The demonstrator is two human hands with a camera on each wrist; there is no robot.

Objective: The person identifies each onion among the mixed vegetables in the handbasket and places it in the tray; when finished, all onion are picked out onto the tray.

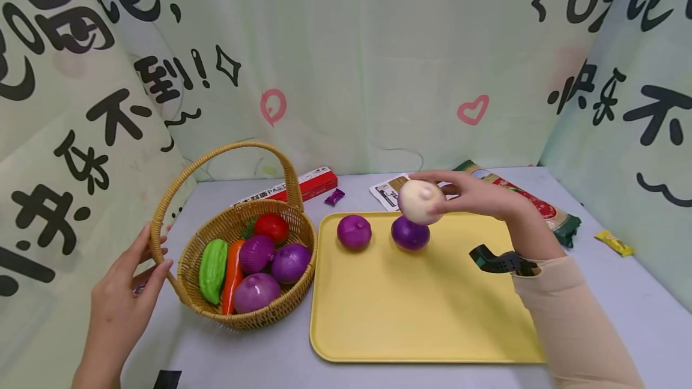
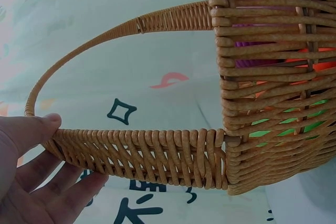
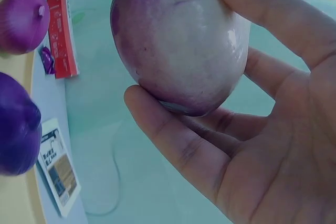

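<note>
Left hand: the left hand [image 1: 121, 299] sits nearest at the worktop's [image 1: 259, 359] left edge, its grip loose, straight fingers and thumb touching the handle [image 2: 131, 150] of the wicker basket [image 1: 245, 311].
Basket: it holds a green gourd [image 1: 213, 269], a carrot [image 1: 232, 275], three purple onions [image 1: 256, 292] and a tomato [image 1: 271, 227].
Tray: a yellow tray [image 1: 411, 317] lies just right of the basket, with two purple onions [image 1: 354, 232] near its far edge.
Right hand: the right hand [image 1: 476, 194] curls its grip round a pale onion [image 1: 420, 202], held above the right-hand tray onion [image 1: 409, 234].
Behind: a red box [image 1: 308, 186] and printed packets [image 1: 540, 200] lie by the backdrop.
</note>
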